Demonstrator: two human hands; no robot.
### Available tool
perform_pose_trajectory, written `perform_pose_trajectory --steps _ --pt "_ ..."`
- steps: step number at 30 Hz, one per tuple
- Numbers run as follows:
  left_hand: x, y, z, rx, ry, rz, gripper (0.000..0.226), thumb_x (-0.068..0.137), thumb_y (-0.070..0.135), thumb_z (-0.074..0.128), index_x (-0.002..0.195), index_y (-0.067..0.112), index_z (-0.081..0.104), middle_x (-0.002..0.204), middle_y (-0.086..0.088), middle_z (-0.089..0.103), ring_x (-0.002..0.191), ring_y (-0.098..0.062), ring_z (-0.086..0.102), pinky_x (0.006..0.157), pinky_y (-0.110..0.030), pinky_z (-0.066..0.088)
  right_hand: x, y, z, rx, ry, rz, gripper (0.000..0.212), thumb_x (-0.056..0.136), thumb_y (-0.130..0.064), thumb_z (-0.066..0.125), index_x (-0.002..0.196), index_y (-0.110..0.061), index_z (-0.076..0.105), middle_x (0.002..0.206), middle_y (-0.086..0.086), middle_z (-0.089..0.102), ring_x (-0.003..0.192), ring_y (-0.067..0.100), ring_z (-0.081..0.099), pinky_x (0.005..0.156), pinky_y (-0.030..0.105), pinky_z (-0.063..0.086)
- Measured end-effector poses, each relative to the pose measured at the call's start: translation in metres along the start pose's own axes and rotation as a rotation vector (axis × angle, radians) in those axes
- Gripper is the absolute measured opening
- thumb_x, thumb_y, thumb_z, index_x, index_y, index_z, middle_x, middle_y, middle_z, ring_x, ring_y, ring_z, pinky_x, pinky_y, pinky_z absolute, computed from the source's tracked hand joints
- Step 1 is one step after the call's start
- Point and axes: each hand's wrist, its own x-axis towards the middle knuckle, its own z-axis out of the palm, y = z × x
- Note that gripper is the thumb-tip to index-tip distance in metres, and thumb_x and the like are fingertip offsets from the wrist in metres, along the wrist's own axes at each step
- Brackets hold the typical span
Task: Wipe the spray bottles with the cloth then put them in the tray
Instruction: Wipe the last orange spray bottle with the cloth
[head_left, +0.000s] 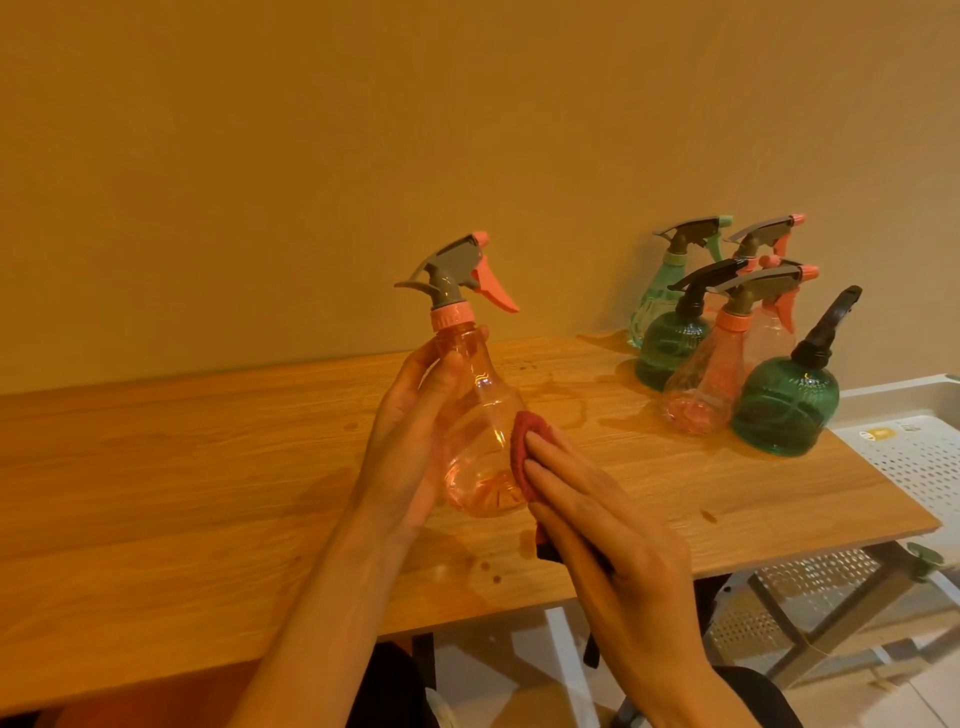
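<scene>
Plain tan wall (467, 104) in front of you, wooden table (156, 467) against it, pale tiled floor (883, 701) below, warm yellowish light throughout.

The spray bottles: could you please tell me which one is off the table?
The pink spray bottle held in the left hand; the others stand grouped at the table's right end.

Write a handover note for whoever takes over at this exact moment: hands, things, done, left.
Left hand grips the pink spray bottle upright, above the table.
Right hand presses the red cloth flat against the bottle's lower side with straight fingers.
Six more spray bottles stand grouped at the table's far right.
White tray sits beyond the right edge; no bottle visible in it.
Done: wiping of one bottle underway.
Left: finish it, tray it, then the rest.
</scene>
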Motion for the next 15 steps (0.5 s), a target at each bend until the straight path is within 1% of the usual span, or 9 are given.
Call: perform_pose_trajectory --steps 2,3,6,8,10,12,13,14,15 --pt "0.0004 0.0002 0.0009 -0.026 0.031 -0.010 0.057 0.083 0.032 0.062 0.138 0.017 0.058 0.127 0.002 0.071 0.108 -0.019 0.069 0.084 -0.038 0.053 -0.0015 0.0017 0.0002 -0.016 0.012 -0.015 0.038 0.097 -0.017 0.058 0.134 -0.011 0.061 0.149 -0.006 0.053 0.140 0.017 0.048 0.099 0.046 0.054" --pt "0.0006 0.0003 0.0013 -0.041 0.044 -0.022 0.055 0.084 0.033 0.061 0.137 0.017 0.058 0.127 0.002 0.072 0.107 -0.019 0.070 0.083 -0.037 0.053 -0.0023 0.0022 0.0006 -0.010 0.020 -0.014 0.037 0.098 -0.018 0.058 0.134 -0.010 0.062 0.149 -0.006 0.053 0.140 0.017 0.048 0.096 0.048 0.056" --pt "0.0002 -0.0017 0.0013 -0.069 0.080 -0.067 0.050 0.083 0.036 0.062 0.131 0.021 0.061 0.119 -0.002 0.074 0.106 -0.020 0.071 0.084 -0.039 0.055 -0.0032 0.0020 0.0027 -0.002 0.063 -0.025 0.036 0.098 -0.017 0.058 0.133 -0.008 0.062 0.148 -0.003 0.054 0.140 0.019 0.049 0.090 0.051 0.059" --pt "-0.0012 -0.0034 0.0026 -0.081 0.088 -0.097 0.047 0.081 0.038 0.063 0.126 0.024 0.062 0.115 -0.007 0.074 0.104 -0.023 0.072 0.082 -0.039 0.057 -0.0014 0.0008 0.0038 -0.006 0.098 -0.041 0.037 0.097 -0.015 0.059 0.133 -0.005 0.061 0.147 0.000 0.055 0.139 0.020 0.049 0.092 0.051 0.058" --pt "-0.0038 -0.0039 0.0044 -0.067 0.074 -0.108 0.051 0.079 0.040 0.064 0.128 0.026 0.061 0.121 -0.012 0.073 0.106 -0.024 0.072 0.082 -0.037 0.058 0.0009 -0.0007 0.0045 -0.015 0.130 -0.059 0.037 0.096 -0.013 0.060 0.132 -0.003 0.061 0.146 0.003 0.056 0.139 0.021 0.050 0.095 0.050 0.056" --pt "-0.0060 -0.0030 0.0038 -0.031 0.020 -0.100 0.069 0.070 0.045 0.075 0.135 0.030 0.058 0.124 -0.011 0.073 0.109 -0.022 0.072 0.081 -0.033 0.060 0.0030 -0.0025 0.0050 0.012 0.156 -0.047 0.035 0.097 -0.014 0.059 0.131 -0.004 0.061 0.145 0.003 0.057 0.138 0.022 0.051 0.089 0.054 0.058" --pt "-0.0068 -0.0029 0.0028 -0.016 -0.027 -0.106 0.085 0.059 0.047 0.086 0.138 0.033 0.056 0.123 -0.008 0.073 0.110 -0.021 0.072 0.080 -0.031 0.061 0.0039 -0.0033 0.0050 0.025 0.168 -0.035 0.035 0.097 -0.014 0.059 0.131 -0.004 0.061 0.145 0.003 0.057 0.138 0.022 0.051 0.087 0.055 0.059" --pt "-0.0069 -0.0035 0.0012 -0.001 -0.076 -0.111 0.102 0.045 0.048 0.095 0.139 0.037 0.055 0.122 -0.004 0.074 0.110 -0.019 0.072 0.079 -0.030 0.061 0.0048 -0.0034 0.0050 0.024 0.181 -0.027 0.035 0.097 -0.014 0.059 0.130 -0.004 0.061 0.145 0.003 0.057 0.138 0.022 0.051 0.089 0.055 0.058" --pt "-0.0066 -0.0049 -0.0010 0.019 -0.118 -0.109 0.113 0.035 0.047 0.100 0.138 0.041 0.055 0.122 -0.001 0.074 0.112 -0.019 0.071 0.081 -0.032 0.062 0.0059 -0.0032 0.0052 0.012 0.191 -0.022 0.035 0.096 -0.014 0.060 0.130 -0.004 0.062 0.144 0.003 0.058 0.137 0.022 0.052 0.092 0.053 0.057"
